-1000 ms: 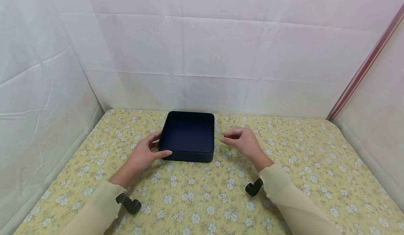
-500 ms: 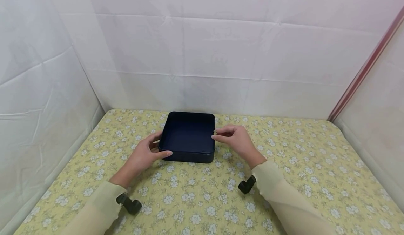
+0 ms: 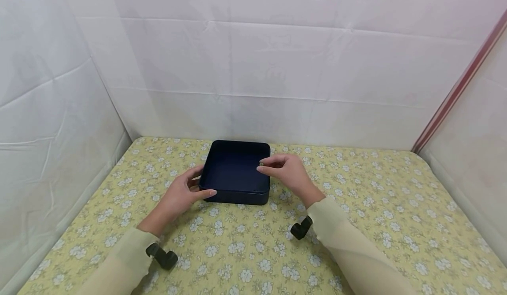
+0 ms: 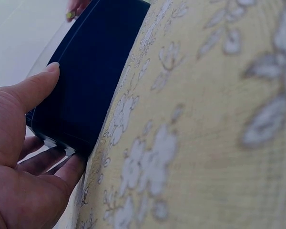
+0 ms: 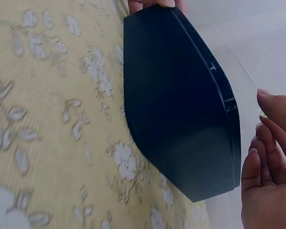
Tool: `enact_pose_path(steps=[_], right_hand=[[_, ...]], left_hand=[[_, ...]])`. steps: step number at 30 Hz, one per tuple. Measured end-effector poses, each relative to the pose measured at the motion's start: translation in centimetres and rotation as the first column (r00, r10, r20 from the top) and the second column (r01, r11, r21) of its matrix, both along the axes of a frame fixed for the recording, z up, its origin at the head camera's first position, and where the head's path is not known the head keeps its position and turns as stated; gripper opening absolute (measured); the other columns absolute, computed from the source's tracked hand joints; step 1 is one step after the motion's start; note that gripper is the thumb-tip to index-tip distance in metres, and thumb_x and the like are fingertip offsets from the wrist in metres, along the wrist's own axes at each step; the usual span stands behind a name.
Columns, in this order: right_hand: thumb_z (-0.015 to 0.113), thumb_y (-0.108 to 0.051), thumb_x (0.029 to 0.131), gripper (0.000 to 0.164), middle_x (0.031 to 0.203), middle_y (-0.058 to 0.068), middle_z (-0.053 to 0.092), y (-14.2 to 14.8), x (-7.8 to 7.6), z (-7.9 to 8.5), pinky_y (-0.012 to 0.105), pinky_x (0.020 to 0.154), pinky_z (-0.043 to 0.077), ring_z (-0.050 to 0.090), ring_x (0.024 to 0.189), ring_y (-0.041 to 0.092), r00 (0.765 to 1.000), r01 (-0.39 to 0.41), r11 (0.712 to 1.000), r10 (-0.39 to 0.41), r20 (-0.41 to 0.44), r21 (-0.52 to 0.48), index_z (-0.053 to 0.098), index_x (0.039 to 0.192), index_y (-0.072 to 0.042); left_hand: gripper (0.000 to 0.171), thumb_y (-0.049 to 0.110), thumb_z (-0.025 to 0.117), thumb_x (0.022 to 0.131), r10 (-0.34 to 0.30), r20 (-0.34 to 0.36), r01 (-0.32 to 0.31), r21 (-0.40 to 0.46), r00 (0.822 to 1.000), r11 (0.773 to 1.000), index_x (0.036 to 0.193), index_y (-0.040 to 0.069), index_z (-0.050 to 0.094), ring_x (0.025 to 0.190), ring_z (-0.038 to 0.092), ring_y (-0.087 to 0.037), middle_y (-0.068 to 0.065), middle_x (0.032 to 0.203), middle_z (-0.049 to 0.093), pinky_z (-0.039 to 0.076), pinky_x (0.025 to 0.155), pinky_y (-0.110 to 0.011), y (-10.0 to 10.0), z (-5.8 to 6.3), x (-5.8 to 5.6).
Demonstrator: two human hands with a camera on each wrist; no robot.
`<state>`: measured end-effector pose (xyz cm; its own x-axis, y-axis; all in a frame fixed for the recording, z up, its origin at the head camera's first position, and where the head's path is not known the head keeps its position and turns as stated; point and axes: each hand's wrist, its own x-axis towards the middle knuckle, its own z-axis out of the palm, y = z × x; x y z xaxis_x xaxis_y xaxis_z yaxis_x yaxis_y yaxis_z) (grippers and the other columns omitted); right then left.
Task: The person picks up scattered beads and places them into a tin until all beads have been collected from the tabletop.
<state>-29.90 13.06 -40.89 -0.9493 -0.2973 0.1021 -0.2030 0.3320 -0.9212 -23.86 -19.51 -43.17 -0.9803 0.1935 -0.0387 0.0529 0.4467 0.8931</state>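
Nearest, two pale sleeves (image 3: 352, 242) are reached forward on the near side of the dark box (image 3: 233, 197), a small black device (image 3: 162, 256) being worn at each wrist. Beside the box's near left corner, the left hand (image 3: 183, 191) is kept in place as it was a second ago: the thumb is laid on the front rim, the fingers are set against the left wall, and the corner is gripped between them.

The change is found at the right hand (image 3: 291, 174). A second ago it was held to the right of the box, apart from it; then its fingertips were brought to the right rim, and now they are carried past that rim, over the right part of the opening. Between thumb and fingertips a tiny yellow-green item (image 4: 70, 15) is pinched (its exact kind cannot be told at this size). By this, it is judged, the item has been brought within the box's outline while not yet being released, and the box is being steadied meanwhile.

Under and around the box, the bench (image 3: 237, 259) is covered in yellow flowered cloth; beyond the box, a creased white sheet (image 3: 277, 57) is hung.
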Motion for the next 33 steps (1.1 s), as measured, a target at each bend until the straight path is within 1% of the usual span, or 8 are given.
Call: enact_pose_path(steps=[7, 14, 15, 16, 22, 23, 27, 33], right_hand=[[0.083, -0.034, 0.088, 0.037, 0.115, -0.002, 0.072, -1.1, -0.2, 0.5, 0.054, 0.088, 0.058, 0.068, 0.099, 0.021, 1.0, -0.017, 1.0, 0.017, -0.012, 0.0, 0.079, 0.118, -0.014], [0.083, -0.036, 0.088, 0.036, 0.113, -0.004, 0.072, -2.0, -0.5, 0.9, 0.035, 0.08, 0.059, 0.067, 0.098, 0.019, 0.999, -0.028, 0.999, 0.029, -0.04, 0.023, 0.079, 0.117, -0.015], [0.083, -0.035, 0.088, 0.035, 0.112, -0.004, 0.071, -2.1, -0.5, 0.9, 0.034, 0.08, 0.059, 0.067, 0.097, 0.018, 0.999, -0.027, 0.999, 0.028, -0.043, 0.021, 0.08, 0.117, -0.015], [0.083, -0.035, 0.088, 0.034, 0.112, -0.004, 0.071, -2.2, -0.6, 1.0, 0.035, 0.08, 0.059, 0.067, 0.097, 0.018, 0.999, -0.029, 0.999, 0.03, -0.044, 0.019, 0.08, 0.116, -0.016], [0.084, -0.033, 0.087, 0.024, 0.109, 0.0, 0.071, -3.0, -0.7, 1.6, 0.051, 0.087, 0.058, 0.066, 0.096, 0.02, 0.999, -0.043, 0.999, 0.042, -0.026, -0.017, 0.082, 0.108, -0.023], [0.085, -0.033, 0.087, 0.023, 0.11, 0.0, 0.071, -3.1, -0.8, 1.6, 0.052, 0.088, 0.058, 0.066, 0.096, 0.02, 0.999, -0.044, 0.999, 0.044, -0.02, -0.02, 0.082, 0.108, -0.024], [0.084, -0.034, 0.087, 0.023, 0.111, -0.002, 0.071, -3.7, -1.0, 1.7, 0.05, 0.09, 0.059, 0.067, 0.098, 0.019, 0.999, -0.052, 0.999, 0.052, -0.014, -0.007, 0.082, 0.108, -0.023], [0.084, -0.032, 0.087, 0.025, 0.111, -0.001, 0.072, -4.6, -1.3, 1.8, 0.047, 0.091, 0.06, 0.068, 0.098, 0.018, 0.998, -0.065, 0.998, 0.065, -0.009, -0.006, 0.082, 0.108, -0.02]], left_hand=[[0.094, 0.041, 0.08, 0.09, 0.0, -0.006, 0.0, 0.0, 1.0, 1.0, 0.165, 0.023, 0.025, 0.147, 0.043, -0.038, -0.01, 0.169, 0.03, 0.053, 0.108, -0.049, 0.0, 0.0, 0.1], [0.094, 0.041, 0.08, 0.09, 0.001, -0.004, -0.001, 0.0, 1.0, 1.0, 0.165, 0.023, 0.025, 0.147, 0.043, -0.038, -0.009, 0.169, 0.03, 0.052, 0.109, -0.049, 0.1, 0.2, 0.1], [0.094, 0.041, 0.08, 0.09, 0.001, -0.002, -0.001, 0.0, 1.0, 1.0, 0.165, 0.023, 0.025, 0.147, 0.043, -0.038, -0.009, 0.169, 0.03, 0.052, 0.109, -0.049, 0.1, 0.2, 0.1], [0.094, 0.041, 0.08, 0.09, 0.002, -0.001, -0.002, 0.002, 1.0, 1.0, 0.165, 0.023, 0.025, 0.147, 0.043, -0.038, -0.009, 0.169, 0.03, 0.052, 0.109, -0.049, 0.1, 0.2, 0.1], [0.094, 0.041, 0.08, 0.09, 0.014, 0.012, -0.013, -0.012, 1.0, 1.0, 0.164, 0.021, 0.026, 0.147, 0.043, -0.039, -0.01, 0.168, 0.03, 0.052, 0.109, -0.051, 0.2, 0.3, 0.1], [0.094, 0.04, 0.08, 0.09, 0.017, 0.014, -0.016, -0.015, 1.0, 1.0, 0.164, 0.021, 0.026, 0.147, 0.043, -0.039, -0.011, 0.168, 0.03, 0.052, 0.108, -0.051, 0.3, 0.3, 0.1], [0.09, 0.035, 0.079, 0.092, 0.018, 0.016, -0.018, -0.01, 1.0, 1.0, 0.164, 0.021, 0.026, 0.147, 0.043, -0.039, -0.011, 0.168, 0.03, 0.051, 0.109, -0.052, 0.4, 0.3, 0.0], [0.09, 0.033, 0.078, 0.093, 0.013, 0.023, -0.013, 0.003, 1.0, 1.0, 0.165, 0.02, 0.026, 0.147, 0.042, -0.039, -0.011, 0.169, 0.029, 0.051, 0.109, -0.051, 0.3, 0.3, 0.0]])
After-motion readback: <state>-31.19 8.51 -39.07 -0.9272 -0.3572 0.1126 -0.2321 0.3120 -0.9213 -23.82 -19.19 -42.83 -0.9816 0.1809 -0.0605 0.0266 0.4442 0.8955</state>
